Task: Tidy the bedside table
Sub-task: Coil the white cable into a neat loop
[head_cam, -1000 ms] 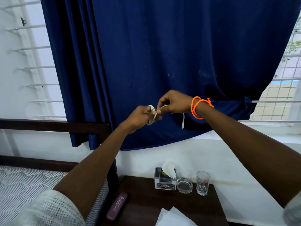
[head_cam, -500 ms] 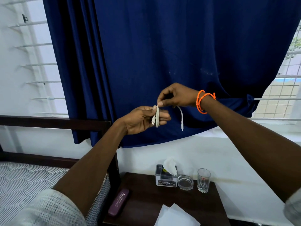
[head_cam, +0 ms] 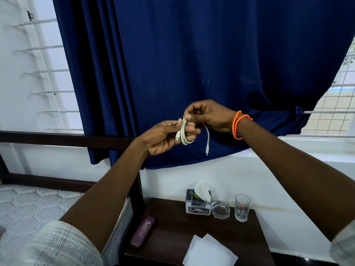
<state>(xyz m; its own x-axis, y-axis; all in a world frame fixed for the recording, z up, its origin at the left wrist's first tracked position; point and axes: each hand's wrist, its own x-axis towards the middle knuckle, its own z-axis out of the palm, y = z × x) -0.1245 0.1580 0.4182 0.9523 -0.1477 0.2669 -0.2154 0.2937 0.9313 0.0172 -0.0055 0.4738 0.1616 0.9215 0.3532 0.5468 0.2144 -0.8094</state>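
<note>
A white charging cable is held up in front of the blue curtain, well above the dark bedside table. My left hand grips the coiled loops of the cable. Just above them, my right hand, with orange bead bracelets on its wrist, pinches the cable. A short loose end with a plug hangs down from the right hand.
On the table stand a tissue box, a glass ashtray and a drinking glass along the back. A maroon spectacle case lies at the left edge, white paper napkins at the front. The bed is on the left.
The view has shifted slightly, so both hands sit a little lower in it. The coil in my left hand has turned to face me, and the dangling end stays short.
</note>
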